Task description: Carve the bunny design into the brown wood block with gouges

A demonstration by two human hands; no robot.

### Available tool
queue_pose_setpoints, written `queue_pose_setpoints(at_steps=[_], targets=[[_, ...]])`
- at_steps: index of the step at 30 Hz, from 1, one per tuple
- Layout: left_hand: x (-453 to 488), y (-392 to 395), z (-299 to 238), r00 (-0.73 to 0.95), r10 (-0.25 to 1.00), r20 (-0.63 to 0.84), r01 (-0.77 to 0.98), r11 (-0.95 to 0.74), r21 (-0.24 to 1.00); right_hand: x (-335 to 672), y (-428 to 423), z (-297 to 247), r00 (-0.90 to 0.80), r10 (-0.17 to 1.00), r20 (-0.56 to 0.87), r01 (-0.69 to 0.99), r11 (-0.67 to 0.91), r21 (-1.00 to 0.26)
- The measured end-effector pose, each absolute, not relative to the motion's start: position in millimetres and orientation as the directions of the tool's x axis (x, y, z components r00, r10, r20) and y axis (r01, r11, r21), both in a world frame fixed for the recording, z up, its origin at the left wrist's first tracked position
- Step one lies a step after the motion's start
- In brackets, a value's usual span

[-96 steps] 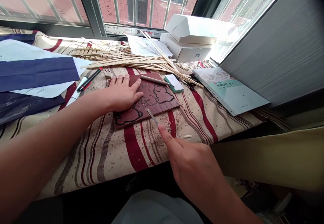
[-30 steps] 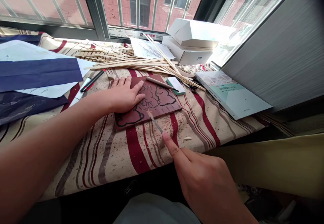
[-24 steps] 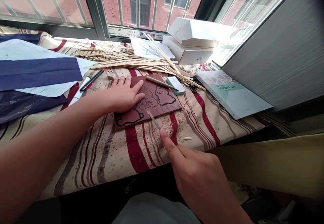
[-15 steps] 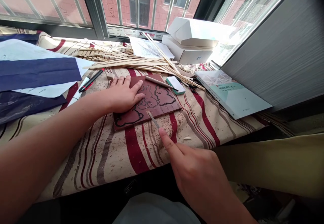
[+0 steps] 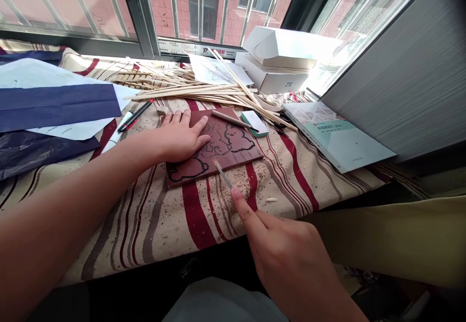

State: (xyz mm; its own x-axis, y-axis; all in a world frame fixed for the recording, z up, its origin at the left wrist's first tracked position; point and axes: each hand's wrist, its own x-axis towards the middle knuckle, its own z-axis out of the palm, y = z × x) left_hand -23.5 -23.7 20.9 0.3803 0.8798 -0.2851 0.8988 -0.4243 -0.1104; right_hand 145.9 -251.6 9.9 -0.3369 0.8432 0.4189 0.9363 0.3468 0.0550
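A reddish-brown carving board [image 5: 236,156] with black-outlined cartoon figures lies on the striped cloth. My left hand [image 5: 182,140] rests flat on its left part, fingers spread, hiding some of the drawing. Wrapped round a carving knife [image 5: 223,173], my right hand [image 5: 282,244] is closed, its index finger stretched along the metal blade. The blade's tip touches the board near its front edge, beside a small pale cut mark. The knife's handle is hidden in my palm. A grey-brown pen [image 5: 233,120] with a dark tip lies across the board's back right corner.
A green-and-white eraser [image 5: 255,122] sits by the board's right corner. Behind lie thin wooden strips [image 5: 196,90], a drawing sheet [image 5: 218,70] and a white box [image 5: 280,77]. To the right is a book [image 5: 338,135]; to the left, a black pen [image 5: 136,115] and dark blue paper [image 5: 58,108]. Crumbs dot the cloth [image 5: 160,225].
The whole view has shifted slightly, so things appear a little further right. Both hands keep nearly the same place on the board, and the knife tip stays by the pale cut.
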Motion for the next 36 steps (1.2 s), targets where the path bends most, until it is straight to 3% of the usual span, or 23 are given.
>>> queue_pose_setpoints(at_steps=[29, 36], targets=[[-23.5, -22.7, 19.1, 0.389, 0.877, -0.280, 0.885, -0.440, -0.149, 143.7, -250.2, 21.0, -0.362, 0.864, 0.350, 0.930, 0.362, 0.068], [-22.8, -24.4, 21.2, 0.388, 0.877, -0.283, 0.886, -0.439, -0.148, 148.4, -251.5, 14.7, -0.356, 0.850, 0.388, 0.931, 0.358, 0.070]])
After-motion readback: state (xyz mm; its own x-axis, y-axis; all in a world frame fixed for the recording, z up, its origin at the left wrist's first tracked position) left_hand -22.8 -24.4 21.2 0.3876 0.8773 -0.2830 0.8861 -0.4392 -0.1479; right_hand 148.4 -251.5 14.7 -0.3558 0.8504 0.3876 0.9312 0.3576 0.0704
